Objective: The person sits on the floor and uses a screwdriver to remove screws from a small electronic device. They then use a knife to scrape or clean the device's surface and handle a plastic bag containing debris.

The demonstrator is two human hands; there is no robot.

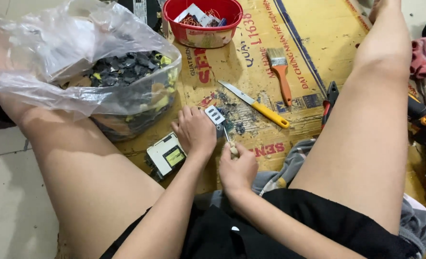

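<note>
The left hand (195, 130), just left of the frame's centre, is curled down over a small grey-and-white electronic part (216, 116), pressing it against the cardboard sheet (251, 72) that covers the floor. The right hand (238, 169), just below and to the right of it, is closed in a fist around the pale handle of a thin tool (228, 139) whose metal shaft points up toward that part. Dark crumbs and chips lie on the cardboard just beyond the part.

Just left of the left hand lies a flat white component with a yellow label (166, 154). Above and left of that sits a clear plastic bag (78, 57) full of dark scrap pieces. To the right of the hands, a yellow-handled knife (256, 105) lies at a slant, with an orange-handled paintbrush (280, 72) further up and red-handled pliers (329, 100) beside the person's leg. A red plastic bowl (203, 21) holding copper wire and scraps stands at the top centre.
</note>
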